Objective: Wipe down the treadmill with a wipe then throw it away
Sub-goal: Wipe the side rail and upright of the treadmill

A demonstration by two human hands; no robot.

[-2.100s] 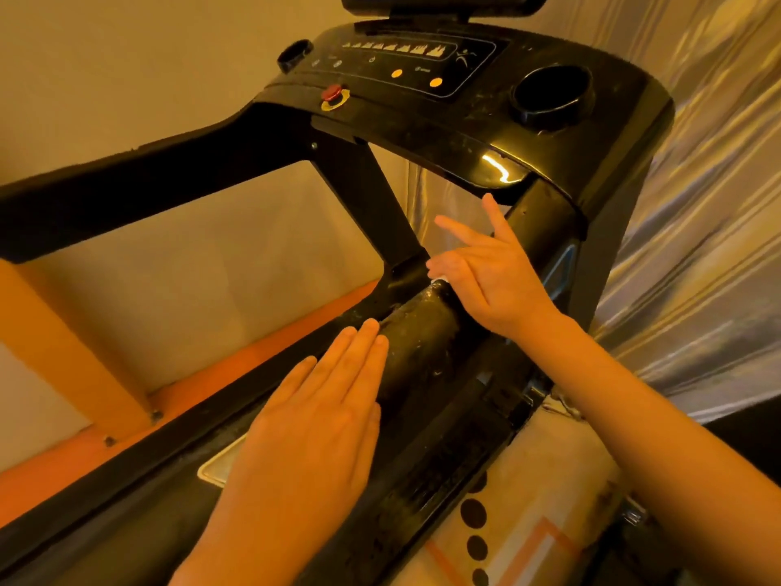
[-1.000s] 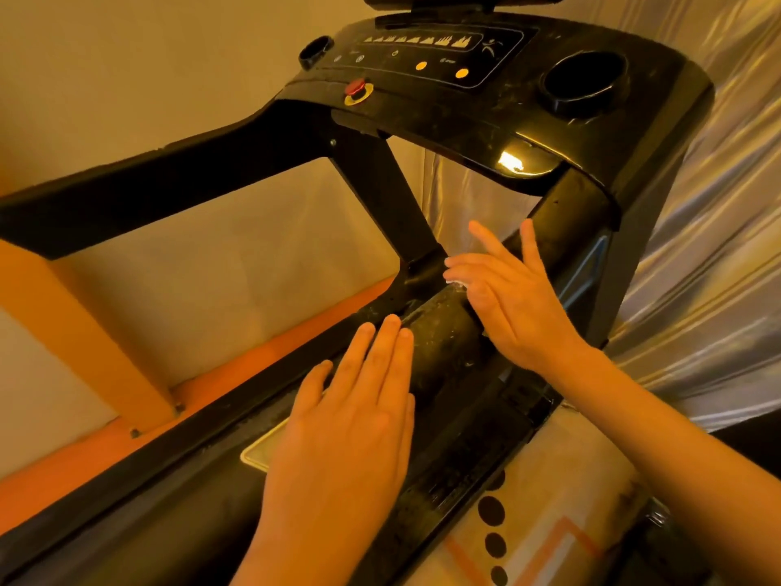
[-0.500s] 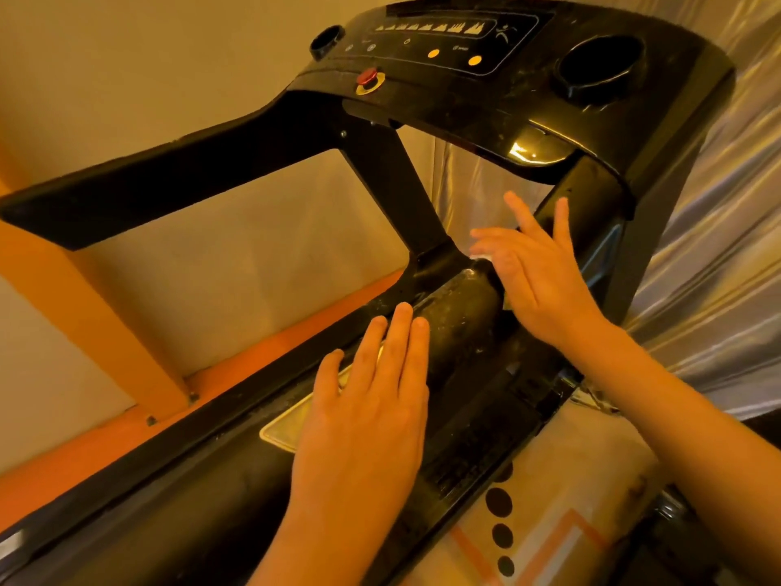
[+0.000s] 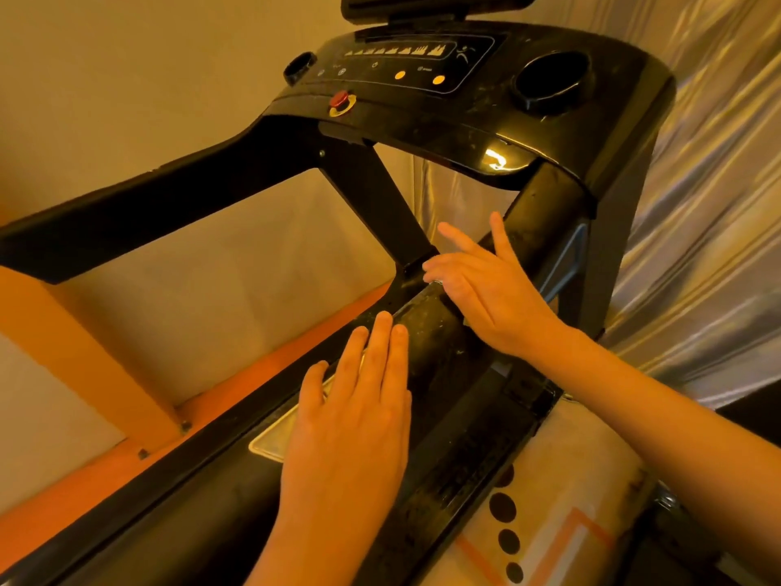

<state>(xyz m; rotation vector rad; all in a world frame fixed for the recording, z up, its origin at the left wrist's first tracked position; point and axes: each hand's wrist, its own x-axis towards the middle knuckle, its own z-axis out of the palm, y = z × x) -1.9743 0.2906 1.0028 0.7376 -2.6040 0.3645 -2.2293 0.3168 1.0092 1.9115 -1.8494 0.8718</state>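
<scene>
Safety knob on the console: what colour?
The knob is red on a yellow base, head view.

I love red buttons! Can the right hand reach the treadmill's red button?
Probably yes: the right hand rests on the bar below, and nothing blocks the way up to the red button.

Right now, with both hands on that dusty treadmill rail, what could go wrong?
1. Only a sliver of the wipe shows under the right hand, whose fingers lie straight rather than gripping. It could slip out, leaving bare skin rubbing the rail.
2. The rail looks speckled with grime, so one small wipe may smear it rather than lift it.
3. The red knob on the console sits above; a long upward stroke might knock it.
</scene>
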